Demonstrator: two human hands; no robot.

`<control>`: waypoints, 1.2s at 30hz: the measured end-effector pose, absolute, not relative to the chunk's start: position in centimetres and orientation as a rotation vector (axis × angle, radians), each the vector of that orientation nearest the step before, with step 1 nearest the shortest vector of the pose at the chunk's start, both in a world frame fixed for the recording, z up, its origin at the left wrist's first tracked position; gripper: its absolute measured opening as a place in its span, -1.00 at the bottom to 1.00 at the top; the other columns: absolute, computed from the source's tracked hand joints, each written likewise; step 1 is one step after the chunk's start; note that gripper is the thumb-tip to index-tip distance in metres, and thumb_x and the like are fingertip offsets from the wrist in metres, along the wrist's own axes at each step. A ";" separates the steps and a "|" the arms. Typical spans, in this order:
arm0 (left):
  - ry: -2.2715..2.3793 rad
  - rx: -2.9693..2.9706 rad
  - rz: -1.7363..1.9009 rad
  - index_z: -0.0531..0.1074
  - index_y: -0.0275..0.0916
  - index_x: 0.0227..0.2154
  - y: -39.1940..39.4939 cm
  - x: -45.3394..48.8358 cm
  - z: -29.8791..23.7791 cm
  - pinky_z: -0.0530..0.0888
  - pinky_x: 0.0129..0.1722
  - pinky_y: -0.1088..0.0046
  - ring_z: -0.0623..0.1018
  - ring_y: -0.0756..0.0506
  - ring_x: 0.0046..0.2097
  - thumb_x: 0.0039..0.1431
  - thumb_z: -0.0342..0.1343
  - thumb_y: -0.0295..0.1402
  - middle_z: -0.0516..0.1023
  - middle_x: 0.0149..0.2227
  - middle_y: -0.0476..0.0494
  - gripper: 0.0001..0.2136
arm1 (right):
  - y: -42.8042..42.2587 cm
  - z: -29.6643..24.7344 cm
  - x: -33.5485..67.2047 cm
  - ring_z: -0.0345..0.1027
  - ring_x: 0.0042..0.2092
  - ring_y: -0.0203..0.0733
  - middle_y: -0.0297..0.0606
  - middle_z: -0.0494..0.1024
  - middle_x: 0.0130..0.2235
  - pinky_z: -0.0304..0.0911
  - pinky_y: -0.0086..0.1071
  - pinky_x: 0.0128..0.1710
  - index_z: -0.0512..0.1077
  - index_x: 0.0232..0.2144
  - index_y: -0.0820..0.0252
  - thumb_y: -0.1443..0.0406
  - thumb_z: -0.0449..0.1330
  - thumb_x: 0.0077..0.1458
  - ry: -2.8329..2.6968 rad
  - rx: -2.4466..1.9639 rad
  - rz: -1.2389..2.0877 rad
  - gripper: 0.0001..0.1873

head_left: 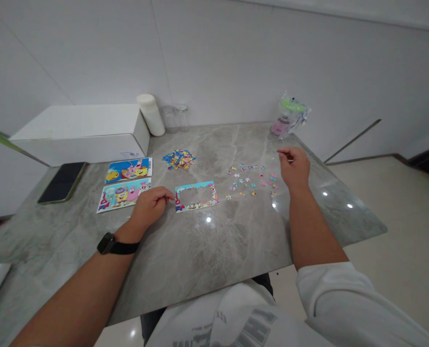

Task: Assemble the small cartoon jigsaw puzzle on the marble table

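Note:
A partly assembled jigsaw puzzle lies flat on the table, its colourful border joined around a bare middle. At its left edge rests my left hand, index finger stretched toward the border and the other fingers loosely bent, holding nothing. Loose puzzle pieces are scattered to the right of the border. Beyond them, my right hand hovers near the table's right side with thumb and index finger pinched; whatever may be between them is too small to make out.
A heap of puzzle pieces lies behind the border. Two cartoon picture cards and a phone lie at left. Along the wall stand a white box, a white bottle, two glasses and a plastic-wrapped cup.

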State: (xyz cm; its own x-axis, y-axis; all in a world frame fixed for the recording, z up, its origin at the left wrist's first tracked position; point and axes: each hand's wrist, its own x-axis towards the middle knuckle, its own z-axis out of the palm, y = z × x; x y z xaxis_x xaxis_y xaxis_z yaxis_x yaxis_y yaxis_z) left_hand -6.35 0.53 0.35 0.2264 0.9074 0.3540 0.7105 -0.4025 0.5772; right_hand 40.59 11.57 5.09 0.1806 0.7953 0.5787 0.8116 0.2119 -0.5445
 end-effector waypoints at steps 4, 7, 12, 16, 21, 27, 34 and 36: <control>1.517 2.207 0.948 0.62 -0.20 -0.39 0.5 -6.3 0.5 0.45 -0.30 0.41 0.57 -0.08 -0.38 0.05 -0.08 -0.49 0.58 -0.46 -0.04 -0.68 | 12.1 4.6 41.4 0.47 -0.23 -0.13 -0.10 0.59 -0.03 0.41 -0.23 -0.16 0.48 0.12 0.13 0.25 0.19 0.15 -1.569 -1.577 0.024 -0.53; 1.541 2.205 0.934 0.62 -0.18 -0.39 0.4 -6.3 0.6 0.45 -0.30 0.41 0.57 -0.09 -0.37 0.05 -0.08 -0.48 0.59 -0.46 -0.03 -0.67 | 12.2 4.4 42.5 0.48 -0.25 -0.11 -0.15 0.63 -0.20 0.39 -0.22 -0.15 0.57 -0.07 0.14 0.25 0.24 0.13 -1.690 -1.703 0.110 -0.69; 1.556 2.209 0.914 0.62 -0.17 -0.39 0.4 -6.4 0.6 0.46 -0.29 0.41 0.57 -0.09 -0.37 0.05 -0.08 -0.47 0.59 -0.46 -0.03 -0.68 | 11.6 4.0 45.0 0.49 -0.34 -0.15 -0.24 0.66 -0.38 0.32 -0.32 -0.31 0.61 -0.41 0.09 0.31 0.32 0.01 -2.074 -1.898 0.479 -0.95; 1.539 2.222 0.922 0.61 -0.19 -0.40 0.5 -6.4 0.7 0.46 -0.29 0.42 0.56 -0.08 -0.38 0.04 -0.07 -0.47 0.58 -0.46 -0.04 -0.69 | 11.5 3.5 46.0 0.52 -0.37 -0.17 -0.30 0.69 -0.39 0.30 -0.36 -0.36 0.64 -0.43 0.06 0.33 0.41 -0.10 -2.252 -1.920 0.741 -0.90; 1.527 2.223 0.932 0.60 -0.21 -0.39 0.4 -6.4 0.7 0.46 -0.27 0.40 0.55 -0.09 -0.36 0.06 -0.09 -0.49 0.58 -0.44 -0.04 -0.69 | 11.6 2.7 46.1 0.48 -0.41 -0.18 -0.31 0.67 -0.43 0.27 -0.37 -0.40 0.65 -0.49 0.03 0.34 0.46 -0.22 -2.375 -2.019 0.824 -0.86; 1.496 2.223 0.923 0.60 -0.20 -0.39 0.5 -6.3 0.6 0.46 -0.27 0.40 0.57 -0.09 -0.36 0.06 -0.09 -0.50 0.58 -0.44 -0.05 -0.68 | 11.8 1.6 46.0 0.39 -0.53 -0.26 -0.33 0.63 -0.49 0.18 -0.42 -0.50 0.63 -0.54 0.02 0.31 0.45 -0.24 -2.468 -2.011 0.711 -0.90; 1.476 2.233 0.922 0.62 -0.19 -0.37 0.5 -6.3 0.5 0.48 -0.25 0.41 0.58 -0.09 -0.34 0.05 -0.08 -0.51 0.61 -0.43 -0.05 -0.67 | 11.7 2.0 45.1 0.40 -0.48 -0.23 -0.31 0.60 -0.50 0.13 -0.40 -0.50 0.57 -0.56 0.07 0.29 0.40 -0.16 -2.487 -1.952 0.686 -0.94; 1.461 2.236 0.916 0.63 -0.19 -0.36 0.6 -6.2 0.4 0.48 -0.24 0.41 0.58 -0.08 -0.34 0.05 -0.08 -0.51 0.62 -0.42 -0.05 -0.67 | 11.6 2.4 44.6 0.41 -0.42 -0.20 -0.32 0.61 -0.47 0.16 -0.40 -0.46 0.55 -0.52 0.08 0.27 0.37 -0.12 -2.448 -1.891 0.729 -0.94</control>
